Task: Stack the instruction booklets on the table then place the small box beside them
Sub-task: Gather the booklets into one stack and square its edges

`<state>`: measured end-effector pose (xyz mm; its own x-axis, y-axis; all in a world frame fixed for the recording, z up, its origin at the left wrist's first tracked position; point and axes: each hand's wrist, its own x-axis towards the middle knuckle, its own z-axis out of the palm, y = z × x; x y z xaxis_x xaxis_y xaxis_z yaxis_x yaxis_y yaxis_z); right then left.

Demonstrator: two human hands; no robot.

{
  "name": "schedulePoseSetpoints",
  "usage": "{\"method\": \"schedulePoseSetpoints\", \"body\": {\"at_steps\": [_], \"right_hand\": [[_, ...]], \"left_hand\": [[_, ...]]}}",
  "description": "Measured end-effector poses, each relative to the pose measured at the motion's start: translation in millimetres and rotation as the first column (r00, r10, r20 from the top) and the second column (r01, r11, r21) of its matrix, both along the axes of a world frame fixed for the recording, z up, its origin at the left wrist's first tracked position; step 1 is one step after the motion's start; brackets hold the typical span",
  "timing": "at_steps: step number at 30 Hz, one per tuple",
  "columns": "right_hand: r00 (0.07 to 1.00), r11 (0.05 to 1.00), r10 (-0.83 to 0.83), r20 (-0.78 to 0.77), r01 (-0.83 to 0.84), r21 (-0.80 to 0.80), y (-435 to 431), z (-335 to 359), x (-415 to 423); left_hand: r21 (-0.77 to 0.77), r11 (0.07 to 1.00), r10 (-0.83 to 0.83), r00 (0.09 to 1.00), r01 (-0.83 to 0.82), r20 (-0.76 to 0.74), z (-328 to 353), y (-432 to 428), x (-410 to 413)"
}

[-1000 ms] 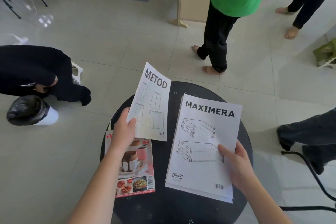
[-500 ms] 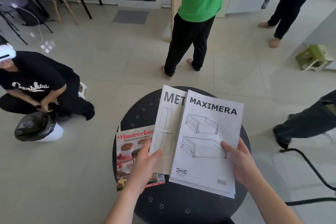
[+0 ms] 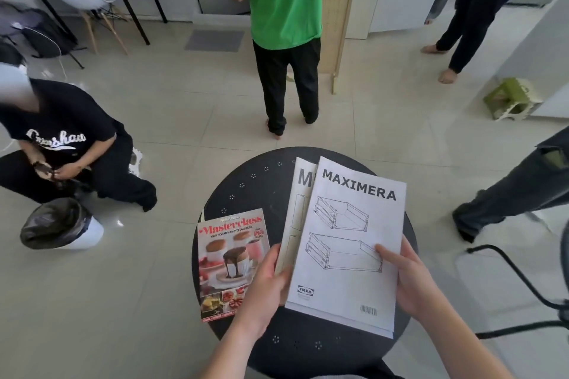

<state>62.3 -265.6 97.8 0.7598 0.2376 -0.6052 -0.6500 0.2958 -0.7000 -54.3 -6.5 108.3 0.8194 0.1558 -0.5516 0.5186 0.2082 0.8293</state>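
Your left hand point(image 3: 267, 281) pinches the METOD booklet point(image 3: 297, 212) under the MAXIMERA booklet point(image 3: 351, 243) to square them; your right hand point(image 3: 406, 280) clamps MAXIMERA's three-o'clock edge above the counter point(image 3: 246, 191).

Booklets point(image 3: 351, 243): white, printed with black lettering and grey line drawings. Cookbook point(image 3: 231, 258), just beside the left fingers point(image 3: 271, 268): red and pink, photographs printed. Table point(image 3: 252, 191): black, dotted with small white flower marks.
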Motion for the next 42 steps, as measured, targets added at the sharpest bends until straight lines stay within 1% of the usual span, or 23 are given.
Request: {"method": "schedulePoseSetpoints", "body": {"at_steps": [3, 5, 7, 9, 11, 12, 13, 14, 16, 17, 19, 21, 23, 27, 30, 36, 39, 42], "right_hand": [[1.0, 1.0, 0.028, 0.008, -0.028, 0.003, 3.9, 2.1, -2.1], [0.998, 0.998, 0.065, 0.01, -0.066, 0.007, 6.2, 2.7, -3.2], [0.997, 0.997, 0.08, 0.007, -0.08, 0.007, 7.0, 2.1, -5.4], [0.996, 0.996, 0.09, 0.022, -0.091, 0.002, 7.7, 3.6, -7.1], [0.992, 0.993, 0.118, 0.046, -0.118, -0.008, 8.4, 4.4, -8.0], [0.989, 0.991, 0.136, 0.059, -0.136, -0.016, 9.3, 4.5, -8.7], [0.985, 0.988, 0.156, 0.074, -0.154, -0.029, 11.5, 4.3, -9.8], [0.981, 0.984, 0.174, 0.09, -0.17, -0.047, 14.5, 3.8, -11.2], [0.969, 0.975, 0.212, 0.13, -0.2, -0.098, 23.5, 3.0, -14.3], [0.963, 0.969, 0.226, 0.147, -0.207, -0.133, 28.8, 3.0, -16.0], [0.962, 0.961, 0.223, 0.157, -0.19, -0.199, 37.2, 1.5, -17.4], [0.962, 0.95, 0.23, 0.147, -0.188, -0.25, 42.3, -0.9, -17.6], [0.951, 0.918, 0.279, 0.133, -0.224, -0.327, 46.4, -4.4, -18.2], [0.929, 0.853, 0.346, 0.131, -0.254, -0.456, 56.8, -9.5, -21.9], [0.934, 0.851, 0.329, 0.136, -0.231, -0.472, 63.1, -11.5, -22.2], [0.95, 0.877, 0.286, 0.125, -0.207, -0.434, 65.0, -11.9, -19.9], [0.951, 0.873, 0.283, 0.122, -0.203, -0.444, 60.8, -11.6, -15.2], [0.956, 0.87, 0.266, 0.119, -0.185, -0.457, 56.6, -14.7, -12.0]], "left_hand": [[0.035, 0.997, -0.064, 0.998, 0.064, -0.006, 3.3, -2.2, -1.8], [0.024, 0.994, -0.108, 0.994, 0.109, -0.03, 4.1, -3.5, -4.0], [-0.056, 0.991, -0.121, 0.991, 0.117, -0.055, 1.3, -2.5, -6.8], [-0.19, 0.979, -0.081, 0.995, 0.068, -0.061, -1.0, 0.5, -7.7], [-0.316, 0.948, -0.04, 0.998, 0.022, -0.049, -1.3, 6.0, -3.5], [-0.334, 0.942, -0.037, 0.999, 0.022, -0.04, 0.2, 8.2, 0.0], [-0.313, 0.949, -0.04, 0.999, 0.027, -0.036, 0.6, 9.5, 4.2], [-0.257, 0.966, -0.032, 0.999, 0.02, -0.043, 1.4, 9.7, 7.7], [-0.078, 0.996, 0.036, 0.998, -0.041, -0.056, -1.4, 5.1, 13.0], [0.0, 0.997, 0.08, 0.996, -0.08, -0.035, -3.7, 1.2, 14.3], [0.086, 0.983, 0.161, 0.987, -0.162, 0.018, -8.6, -6.5, 14.8], [0.129, 0.972, 0.193, 0.98, -0.198, 0.053, -12.8, -9.8, 13.3], [0.141, 0.967, 0.204, 0.976, -0.212, 0.069, -16.5, -9.3, 11.4], [0.172, 0.96, 0.217, 0.975, -0.221, 0.042, -28.9, -3.8, 10.3], [0.193, 0.96, 0.205, 0.979, -0.202, 0.008, -35.2, 5.2, 13.0], [0.205, 0.958, 0.211, 0.977, -0.202, -0.024, -48.3, 35.4, 20.5], [0.341, 0.92, 0.237, 0.968, -0.194, -0.088, -63.1, 61.4, 19.9], [0.505, 0.847, 0.288, 0.942, -0.167, -0.172, -80.2, 88.2, 17.4]]}}
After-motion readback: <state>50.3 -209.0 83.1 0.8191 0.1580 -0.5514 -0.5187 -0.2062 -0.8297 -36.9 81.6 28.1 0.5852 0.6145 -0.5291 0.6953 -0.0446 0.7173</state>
